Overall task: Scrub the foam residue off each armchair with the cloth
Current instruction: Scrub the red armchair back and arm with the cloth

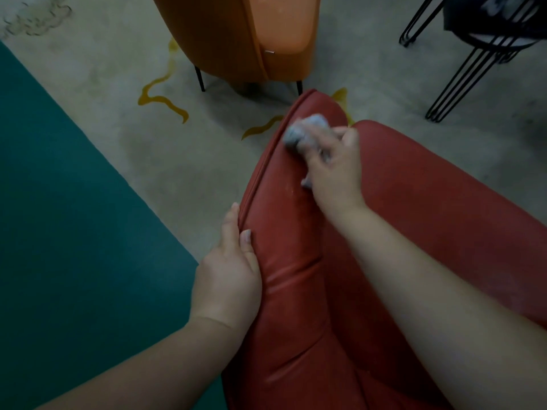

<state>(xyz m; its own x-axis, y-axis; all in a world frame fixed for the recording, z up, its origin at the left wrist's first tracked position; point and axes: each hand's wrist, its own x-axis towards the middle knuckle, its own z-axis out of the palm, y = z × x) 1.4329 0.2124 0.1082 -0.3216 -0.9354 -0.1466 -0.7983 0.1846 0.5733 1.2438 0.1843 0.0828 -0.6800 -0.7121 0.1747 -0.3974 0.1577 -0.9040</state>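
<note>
1. Head view: left hand lies flat, fingers straight, on the red armchair edge, likely steadying it.
2. Right hand grips the bunched cloth, pressing it on the armrest seam.
3. Orange armchair waits beyond.

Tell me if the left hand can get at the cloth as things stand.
Probably yes. The left hand rests open on the red armchair edge, holding nothing, with bare upholstery between it and the cloth, though the right hand grips that.

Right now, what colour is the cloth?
Pale grey-blue cloth, bunched in the right hand; head view.
</note>
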